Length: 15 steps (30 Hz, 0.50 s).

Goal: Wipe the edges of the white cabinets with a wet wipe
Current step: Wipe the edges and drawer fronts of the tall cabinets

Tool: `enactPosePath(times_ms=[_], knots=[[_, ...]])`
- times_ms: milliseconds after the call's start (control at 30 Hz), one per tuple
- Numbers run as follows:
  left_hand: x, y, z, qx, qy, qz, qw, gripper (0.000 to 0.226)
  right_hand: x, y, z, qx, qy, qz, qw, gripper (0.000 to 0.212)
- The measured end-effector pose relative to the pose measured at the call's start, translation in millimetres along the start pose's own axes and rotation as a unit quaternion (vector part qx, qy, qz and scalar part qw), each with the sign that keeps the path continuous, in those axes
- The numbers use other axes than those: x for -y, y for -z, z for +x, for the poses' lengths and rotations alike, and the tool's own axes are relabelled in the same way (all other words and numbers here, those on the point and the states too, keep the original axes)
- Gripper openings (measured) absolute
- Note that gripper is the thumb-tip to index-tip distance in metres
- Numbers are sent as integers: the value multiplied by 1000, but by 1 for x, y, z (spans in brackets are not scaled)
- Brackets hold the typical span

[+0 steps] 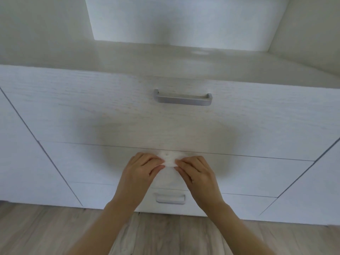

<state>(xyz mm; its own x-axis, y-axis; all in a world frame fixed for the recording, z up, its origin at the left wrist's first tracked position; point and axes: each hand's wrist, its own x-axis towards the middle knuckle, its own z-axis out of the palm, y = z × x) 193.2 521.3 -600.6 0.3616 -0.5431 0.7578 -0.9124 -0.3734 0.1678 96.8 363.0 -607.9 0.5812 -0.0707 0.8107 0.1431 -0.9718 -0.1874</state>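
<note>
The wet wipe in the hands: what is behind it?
Behind the wet wipe is a white drawer front, just below the seam under the top drawer. The left hand and right hand cover its side edges.

Seen from above, both bare hands meet in front of a white cabinet [92, 107] with a faint wood-grain finish. The left hand [141, 172] and the right hand [195, 172] each pinch a side of a small white wet wipe [170, 159], which is held between their fingertips just below the seam under the top drawer front. A grey bar handle [183, 99] sits near the top of that upper drawer, and a second, paler handle [170, 198] shows on a lower drawer between the forearms. The cabinet's flat top [165, 59] runs back into a recess. Pale wood-look flooring [46, 232] lies below.
</note>
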Motion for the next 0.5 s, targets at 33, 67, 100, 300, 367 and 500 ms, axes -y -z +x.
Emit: enactPosePath(times_ms=[33, 67, 100, 300, 367, 500], knots=[[1, -1, 0, -1, 6, -7, 1000, 34, 1, 1, -1, 2, -3, 8, 1000, 23], [1, -1, 0, -2, 18, -20, 1000, 35, 2, 2, -1, 5, -8, 17, 1000, 24], [1, 0, 0, -4, 35, -36, 999, 34, 4, 2, -1, 9, -17, 30, 999, 25], [2, -5, -2, -25, 166, -92, 982, 32, 8, -10, 14, 74, -103, 96, 987, 22], [1, -9, 1, -19, 162, -109, 981, 32, 1, -6, 12, 103, -85, 96, 986, 19], [-12, -18, 9, -10, 95, -65, 993, 32, -13, 9, 5, 89, -2, 58, 994, 16]])
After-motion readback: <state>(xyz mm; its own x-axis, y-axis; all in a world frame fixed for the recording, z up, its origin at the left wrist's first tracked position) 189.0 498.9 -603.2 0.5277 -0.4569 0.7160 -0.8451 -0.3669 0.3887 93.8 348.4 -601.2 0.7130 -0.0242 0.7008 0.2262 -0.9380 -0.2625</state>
